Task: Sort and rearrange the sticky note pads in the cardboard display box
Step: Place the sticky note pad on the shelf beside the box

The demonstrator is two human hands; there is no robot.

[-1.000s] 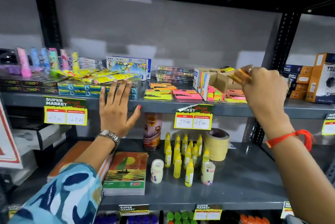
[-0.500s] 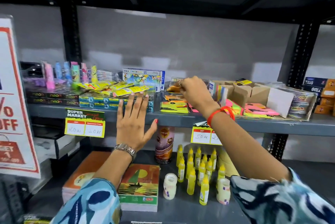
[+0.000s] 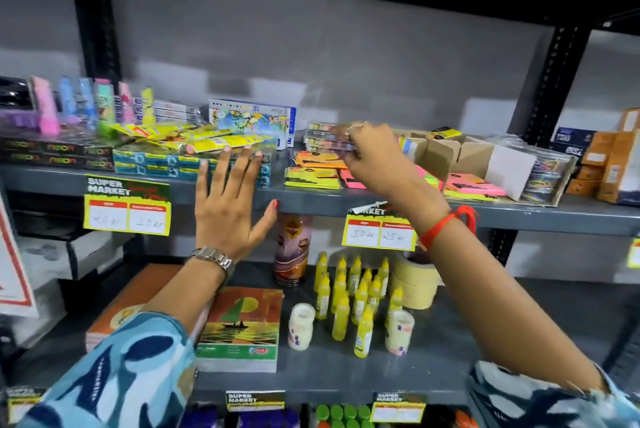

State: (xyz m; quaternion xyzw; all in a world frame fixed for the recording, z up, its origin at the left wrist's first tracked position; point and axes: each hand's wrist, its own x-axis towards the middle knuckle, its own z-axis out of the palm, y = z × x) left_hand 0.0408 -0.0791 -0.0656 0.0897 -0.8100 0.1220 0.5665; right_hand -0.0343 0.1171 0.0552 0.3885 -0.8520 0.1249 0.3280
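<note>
The cardboard display box (image 3: pixel 446 152) stands open on the upper shelf, right of centre, with striped pads upright in its left end. Loose sticky note pads lie flat around it: yellow (image 3: pixel 311 180), orange (image 3: pixel 320 159) and pink (image 3: pixel 474 184). My right hand (image 3: pixel 372 157) is left of the box, over the orange pads, its fingers pinched on a thin clear pack (image 3: pixel 337 142) at a stack of such packs. My left hand (image 3: pixel 227 200) is spread flat against the shelf's front edge, fingertips touching blue boxes (image 3: pixel 156 164), holding nothing.
Crayon and pen packs fill the upper shelf's left side, and orange cartons (image 3: pixel 606 168) stand at far right. Below are yellow glue bottles (image 3: pixel 360 296), a masking tape roll (image 3: pixel 415 284), a cup stack (image 3: pixel 292 251) and notebooks (image 3: pixel 242 327). Price tags (image 3: pixel 379 232) hang from the shelf edge.
My right hand has moved left from the cardboard box to the stack of clear packs; the orange pad it carried no longer shows in it. My left hand has stayed on the shelf edge.
</note>
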